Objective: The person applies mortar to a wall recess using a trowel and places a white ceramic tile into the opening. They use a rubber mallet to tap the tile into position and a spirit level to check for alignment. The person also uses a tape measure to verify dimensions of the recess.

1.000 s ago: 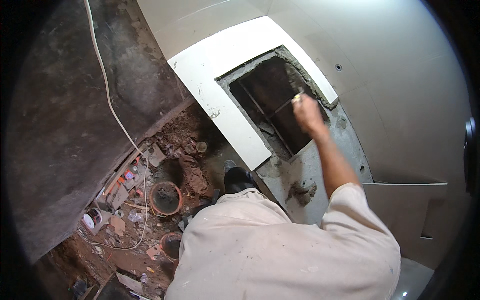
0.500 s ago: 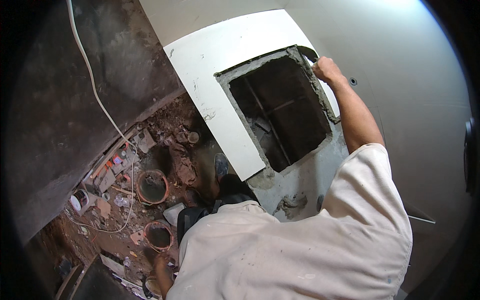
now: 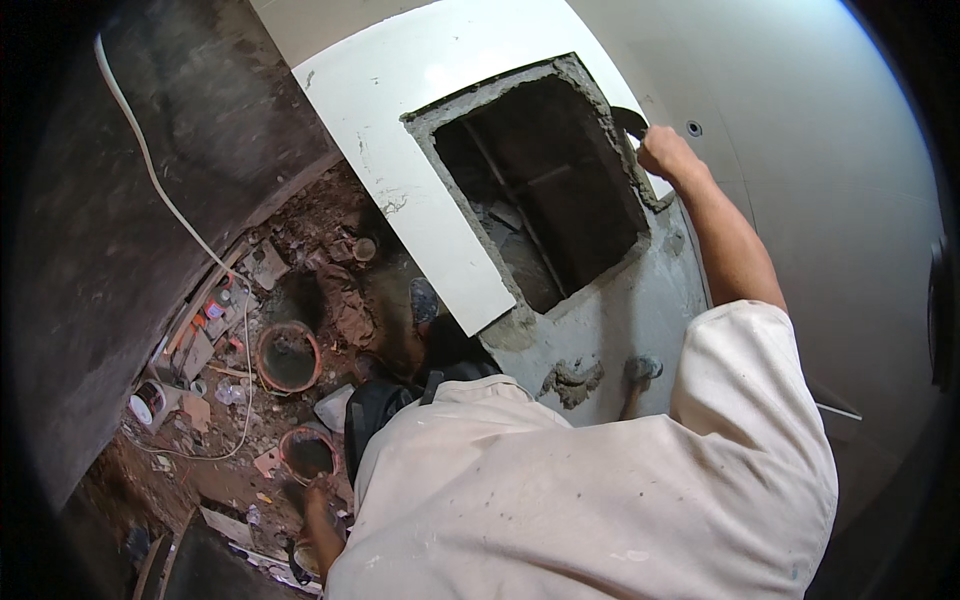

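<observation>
My right hand point(image 3: 668, 155) is closed round a trowel, its dark flat blade point(image 3: 629, 122) lying at the right edge of a rectangular opening. Rough grey mortar point(image 3: 640, 182) lines that edge, beside a strip of white slab. The white slab point(image 3: 450, 230) frames the opening's far and left sides; bare grey cement forms the near side. Down at the lower left, my left hand point(image 3: 317, 492) hangs beside a small red-rimmed bucket point(image 3: 308, 453). Its fingers are too small and dark to make out.
A lump of mortar point(image 3: 572, 382) and a hand tool with a rounded dark head point(image 3: 642, 368) are on the grey cement. A larger bucket point(image 3: 289, 357), a white pail point(image 3: 147, 402), rubble and a pale cable point(image 3: 150, 165) occupy the left side. A pale wall curves along the right.
My right hand and the trowel have moved nearer along the opening's right edge. The view has shifted slightly, and more of the round-headed tool shows beside my sleeve.
</observation>
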`<action>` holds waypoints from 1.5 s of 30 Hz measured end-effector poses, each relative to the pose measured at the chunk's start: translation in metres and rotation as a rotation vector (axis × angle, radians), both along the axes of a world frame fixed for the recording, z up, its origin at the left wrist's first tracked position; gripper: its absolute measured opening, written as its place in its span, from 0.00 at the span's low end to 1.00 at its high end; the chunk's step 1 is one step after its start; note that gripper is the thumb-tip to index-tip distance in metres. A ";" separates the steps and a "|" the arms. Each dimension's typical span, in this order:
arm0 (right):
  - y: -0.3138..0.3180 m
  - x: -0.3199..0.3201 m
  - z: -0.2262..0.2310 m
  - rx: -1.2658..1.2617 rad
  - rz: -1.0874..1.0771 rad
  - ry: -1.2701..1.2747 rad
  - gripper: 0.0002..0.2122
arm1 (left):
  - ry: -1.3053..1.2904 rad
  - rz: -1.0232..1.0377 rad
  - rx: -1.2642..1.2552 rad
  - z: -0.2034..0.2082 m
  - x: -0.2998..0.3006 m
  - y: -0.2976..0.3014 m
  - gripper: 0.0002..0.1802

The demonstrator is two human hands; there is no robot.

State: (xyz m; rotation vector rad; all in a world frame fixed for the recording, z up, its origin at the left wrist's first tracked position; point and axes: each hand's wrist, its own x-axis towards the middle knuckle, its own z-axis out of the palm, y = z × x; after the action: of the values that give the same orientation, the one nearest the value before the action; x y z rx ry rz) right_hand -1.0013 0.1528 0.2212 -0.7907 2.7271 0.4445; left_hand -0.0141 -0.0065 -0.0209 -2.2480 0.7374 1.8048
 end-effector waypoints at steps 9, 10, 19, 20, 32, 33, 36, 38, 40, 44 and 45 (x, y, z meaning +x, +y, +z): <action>0.113 0.059 0.013 0.087 -0.155 -0.053 0.14 | 0.014 -0.066 -0.047 0.010 -0.032 -0.055 0.24; 0.126 0.064 0.014 0.118 -0.150 -0.063 0.14 | 0.028 -0.128 -0.063 0.008 -0.030 -0.058 0.24; 0.195 0.130 0.030 0.043 -0.334 0.009 0.15 | 0.044 -0.487 -0.139 0.010 -0.033 -0.092 0.19; 0.200 0.140 0.031 -0.036 -0.373 0.040 0.15 | -0.024 -0.597 -0.147 0.019 -0.039 -0.093 0.18; 0.255 0.128 -0.012 -0.448 -0.791 -0.398 0.16 | -0.084 -0.389 -0.196 0.070 -0.059 -0.123 0.13; 0.255 0.122 -0.012 -0.464 -0.797 -0.420 0.16 | -0.103 -0.536 -0.250 0.072 -0.058 -0.127 0.13; 0.257 0.107 -0.009 -0.494 -0.818 -0.476 0.15 | -0.100 -0.405 -0.226 0.083 -0.065 -0.132 0.12; 0.259 0.102 -0.008 -0.513 -0.796 -0.486 0.14 | -0.132 -0.371 -0.225 0.092 -0.076 -0.131 0.12; 0.261 0.099 -0.009 -0.598 -0.865 -0.538 0.14 | -0.154 -0.564 -0.268 0.103 -0.087 -0.129 0.11; 0.259 0.092 -0.013 -0.657 -0.871 -0.561 0.14 | -0.160 -0.451 -0.195 0.119 -0.104 -0.129 0.09; 0.257 0.090 -0.015 -0.642 -0.866 -0.550 0.14 | -0.161 -0.384 -0.178 0.122 -0.108 -0.130 0.09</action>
State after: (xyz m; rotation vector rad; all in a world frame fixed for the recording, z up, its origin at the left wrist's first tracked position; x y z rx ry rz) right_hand -0.9117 0.4102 0.2062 0.2051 2.3410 -0.7375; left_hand -0.1225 -0.1362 0.1007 -2.1331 1.2383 1.4128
